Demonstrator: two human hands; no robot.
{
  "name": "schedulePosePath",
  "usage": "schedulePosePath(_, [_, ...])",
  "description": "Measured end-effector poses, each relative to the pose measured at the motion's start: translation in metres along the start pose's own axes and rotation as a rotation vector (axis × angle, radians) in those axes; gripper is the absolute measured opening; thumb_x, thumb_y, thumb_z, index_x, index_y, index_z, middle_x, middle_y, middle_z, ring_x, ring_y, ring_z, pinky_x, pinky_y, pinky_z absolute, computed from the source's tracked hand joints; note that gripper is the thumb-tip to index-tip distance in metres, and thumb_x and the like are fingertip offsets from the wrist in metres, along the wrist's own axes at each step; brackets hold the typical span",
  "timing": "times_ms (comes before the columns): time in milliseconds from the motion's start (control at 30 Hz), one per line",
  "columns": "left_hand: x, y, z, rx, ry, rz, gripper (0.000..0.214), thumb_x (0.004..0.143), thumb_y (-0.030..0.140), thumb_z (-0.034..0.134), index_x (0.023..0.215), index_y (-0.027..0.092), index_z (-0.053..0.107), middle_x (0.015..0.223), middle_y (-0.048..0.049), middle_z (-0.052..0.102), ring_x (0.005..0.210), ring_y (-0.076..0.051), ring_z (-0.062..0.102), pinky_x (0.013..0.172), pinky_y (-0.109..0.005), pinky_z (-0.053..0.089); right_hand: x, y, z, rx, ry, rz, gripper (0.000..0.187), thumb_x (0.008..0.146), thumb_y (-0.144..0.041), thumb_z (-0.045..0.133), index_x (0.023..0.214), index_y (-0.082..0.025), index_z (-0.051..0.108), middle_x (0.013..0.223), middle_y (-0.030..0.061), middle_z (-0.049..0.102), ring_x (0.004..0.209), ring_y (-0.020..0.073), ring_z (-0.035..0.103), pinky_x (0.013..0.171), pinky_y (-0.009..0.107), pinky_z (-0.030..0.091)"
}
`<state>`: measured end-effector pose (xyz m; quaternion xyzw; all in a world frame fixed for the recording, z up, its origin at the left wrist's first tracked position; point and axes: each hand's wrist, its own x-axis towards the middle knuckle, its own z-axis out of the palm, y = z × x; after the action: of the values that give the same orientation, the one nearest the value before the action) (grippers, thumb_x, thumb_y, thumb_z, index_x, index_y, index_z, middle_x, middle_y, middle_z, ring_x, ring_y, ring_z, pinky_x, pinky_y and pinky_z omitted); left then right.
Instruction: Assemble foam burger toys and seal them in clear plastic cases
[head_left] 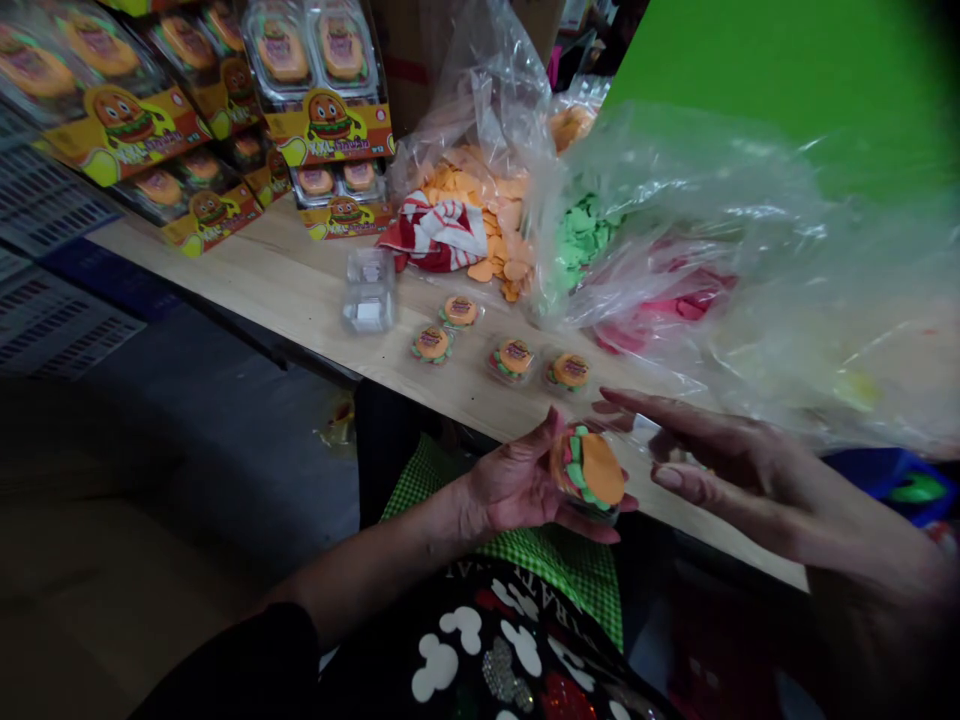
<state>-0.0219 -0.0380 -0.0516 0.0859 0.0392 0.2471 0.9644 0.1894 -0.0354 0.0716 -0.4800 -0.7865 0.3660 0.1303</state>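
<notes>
My left hand [517,482] holds a candy burger [600,468] in a clear plastic case, tilted, with an orange bun top and green and red layers showing. To its right, my right hand [757,480] hovers above the table edge, fingers stretched out and thumb apart. Behind those fingers a small white piece [645,428] is partly hidden; I cannot tell exactly what it is. Beyond my hands stand several packed burgers with printed tops, among them one nearest the right hand [570,370] and another beside it [511,358].
Clear bags hold orange pieces [506,215], green pieces [585,235] and red pieces [675,295]. A red and white cloth [439,230] lies by the orange ones. Empty clear cases [369,290] sit near the edge. Stacked display boxes [330,120] stand at the back left.
</notes>
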Motion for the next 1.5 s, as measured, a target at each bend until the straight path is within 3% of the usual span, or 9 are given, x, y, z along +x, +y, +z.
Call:
schedulePosePath(300, [0.004,-0.002,-0.001,-0.032,0.030,0.028,0.062,0.090,0.066,0.053,0.127,0.016,0.061,0.114,-0.0157,0.070,0.096,-0.025,0.069,0.085,-0.042,0.053,-0.001,-0.025,0.035,-0.389,0.142,-0.203,0.062,0.097,-0.039,0.057,0.156,-0.029,0.038,0.146,0.0123,0.056,0.125,0.0306,0.059,0.094,0.045,0.058])
schedulePosePath(600, [-0.001,0.006,0.019,0.208,0.188,0.274,0.045,0.092,0.043,0.066,0.131,0.022,0.061,0.135,-0.0113,0.062,0.118,-0.023,0.062,0.096,-0.031,0.047,-0.003,-0.013,0.073,-0.557,0.268,-0.224,0.073,0.094,-0.033,0.060,0.159,-0.021,0.029,0.148,0.0194,0.048,0.129,0.0377,0.048,0.098,0.057,0.052])
schedulePosePath(733, [0.000,-0.005,0.012,0.322,0.309,0.375,0.049,0.082,0.044,0.076,0.122,0.019,0.064,0.118,-0.0089,0.067,0.104,-0.020,0.066,0.089,-0.029,0.050,-0.006,-0.002,0.070,-0.297,0.246,-0.102,0.082,0.096,-0.038,0.056,0.162,-0.020,0.010,0.145,0.0187,0.052,0.127,0.0325,0.053,0.096,0.049,0.053])
schedulePosePath(800, [-0.002,-0.015,0.004,0.335,0.430,0.369,0.051,0.079,0.047,0.079,0.118,0.018,0.063,0.109,-0.0069,0.068,0.093,-0.017,0.066,0.080,-0.027,0.051,-0.009,0.010,0.073,-0.104,0.318,0.063,0.068,0.099,-0.044,0.049,0.157,-0.022,0.023,0.135,0.0161,0.060,0.116,0.0278,0.061,0.088,0.042,0.055])
schedulePosePath(900, [-0.011,-0.036,-0.012,0.361,0.597,0.357,0.052,0.073,0.051,0.081,0.106,0.016,0.063,0.097,-0.0053,0.068,0.083,-0.015,0.064,0.076,-0.026,0.051,-0.011,0.029,0.097,0.102,0.376,0.334,0.041,0.101,-0.053,0.037,0.120,-0.020,0.053,0.097,0.0089,0.069,0.082,0.0226,0.066,0.068,0.034,0.052])
schedulePosePath(967, [-0.020,-0.049,-0.022,0.432,0.679,0.368,0.052,0.073,0.055,0.080,0.100,0.014,0.062,0.091,-0.0055,0.068,0.082,-0.015,0.064,0.078,-0.028,0.051,-0.014,0.036,0.121,0.136,0.333,0.428,0.041,0.101,-0.057,0.032,0.091,-0.022,0.052,0.072,0.0036,0.062,0.064,0.0208,0.058,0.059,0.032,0.045])
schedulePosePath(1100, [-0.043,-0.060,-0.034,0.763,0.775,0.350,0.046,0.084,0.057,0.068,0.104,0.015,0.063,0.096,-0.0072,0.069,0.085,-0.017,0.064,0.079,-0.028,0.051,-0.025,0.032,0.159,0.189,0.341,0.451,0.046,0.100,-0.059,0.028,0.071,-0.025,0.039,0.061,0.0000,0.049,0.058,0.0179,0.047,0.058,0.031,0.036])
schedulePosePath(1233, [-0.063,-0.057,-0.033,0.988,0.762,0.294,0.041,0.093,0.052,0.058,0.109,0.015,0.061,0.101,-0.0074,0.069,0.085,-0.016,0.063,0.079,-0.027,0.051,-0.042,0.026,0.170,0.362,0.280,0.416,0.041,0.101,-0.058,0.032,0.081,-0.024,0.042,0.067,-0.0024,0.046,0.062,0.0160,0.045,0.060,0.030,0.037])
schedulePosePath(1500, [-0.075,-0.024,0.002,1.068,0.730,0.013,0.034,0.085,0.045,0.070,0.097,0.013,0.065,0.084,-0.0023,0.066,0.071,-0.010,0.056,0.067,-0.023,0.044,-0.054,0.028,0.178,0.581,0.180,0.383,0.044,0.100,-0.060,0.036,0.079,-0.023,0.043,0.072,-0.0024,0.043,0.067,0.0145,0.040,0.060,0.027,0.038])
